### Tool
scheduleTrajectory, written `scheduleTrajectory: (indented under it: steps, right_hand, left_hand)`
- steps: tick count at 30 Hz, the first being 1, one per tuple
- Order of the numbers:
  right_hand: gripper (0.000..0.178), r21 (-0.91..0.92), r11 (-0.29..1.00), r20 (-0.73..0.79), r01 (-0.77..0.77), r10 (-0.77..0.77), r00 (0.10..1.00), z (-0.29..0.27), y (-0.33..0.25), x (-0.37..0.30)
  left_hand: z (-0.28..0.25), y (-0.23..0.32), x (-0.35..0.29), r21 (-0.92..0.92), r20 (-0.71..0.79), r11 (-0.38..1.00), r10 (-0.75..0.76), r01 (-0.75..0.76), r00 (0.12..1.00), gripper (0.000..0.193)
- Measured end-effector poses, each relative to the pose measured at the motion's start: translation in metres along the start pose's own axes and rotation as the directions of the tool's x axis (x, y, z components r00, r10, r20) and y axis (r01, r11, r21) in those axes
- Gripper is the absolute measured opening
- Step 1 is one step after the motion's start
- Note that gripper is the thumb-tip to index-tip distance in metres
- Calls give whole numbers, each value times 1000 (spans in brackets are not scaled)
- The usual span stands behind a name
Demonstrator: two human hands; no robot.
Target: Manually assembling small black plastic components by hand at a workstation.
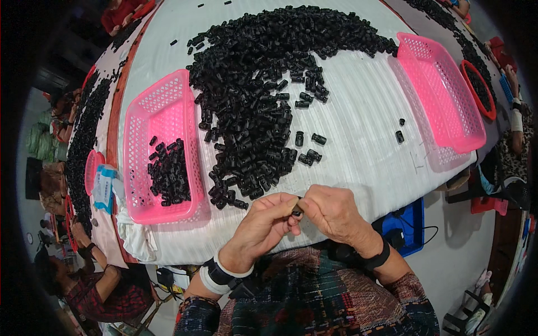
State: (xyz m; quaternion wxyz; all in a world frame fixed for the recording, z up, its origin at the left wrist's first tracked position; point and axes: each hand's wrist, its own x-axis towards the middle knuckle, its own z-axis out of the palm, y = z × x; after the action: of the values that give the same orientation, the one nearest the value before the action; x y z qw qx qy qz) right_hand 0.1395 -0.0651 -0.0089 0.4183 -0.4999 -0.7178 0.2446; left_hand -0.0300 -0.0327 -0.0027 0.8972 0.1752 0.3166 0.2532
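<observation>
Close to the table's near edge, my left hand (pixel 262 224) and my right hand (pixel 335 217) meet fingertip to fingertip. Both are closed on one small black cylindrical plastic piece (pixel 296 212), mostly covered by the fingers and thumbs. Beyond them a large curved heap of similar black pieces (pixel 246 95) spreads over the white table cover (pixel 358 106). A few loose ones (pixel 309 157) lie just past my hands. Left of the heap stands a pink perforated basket (pixel 197 168) with a small pile of black pieces (pixel 169 176) inside.
Another pink basket (pixel 448 106) stands at the right. Two stray pieces (pixel 399 136) lie near it. A white cloth (pixel 134 235) and a blue-and-white packet (pixel 104 187) are at the left edge. A blue crate (pixel 413 224) sits below the table. Co-workers (pixel 84 285) sit at neighbouring tables.
</observation>
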Motion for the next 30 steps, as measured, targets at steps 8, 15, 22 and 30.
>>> scheduleTrajectory:
  steps: [8,15,22,30]
  right_hand:
    - [22,323,927,-33,-192,214,976,-7,4,-4]
    - [22,221,968,-75,-115,135,988,0,-10,-1]
    - [21,143,985,-96,-98,112,989,2,-11,-1]
    - [19,86,993,-109,-78,87,990,8,-9,-2]
  left_hand:
    - [8,6,0,-6,20,999,43,-43,999,16]
    - [6,3,-7,-45,88,998,47,-43,995,15]
    - [10,2,-11,39,-5,998,41,-40,999,16]
    - [3,-1,-8,-38,51,999,33,-31,998,15]
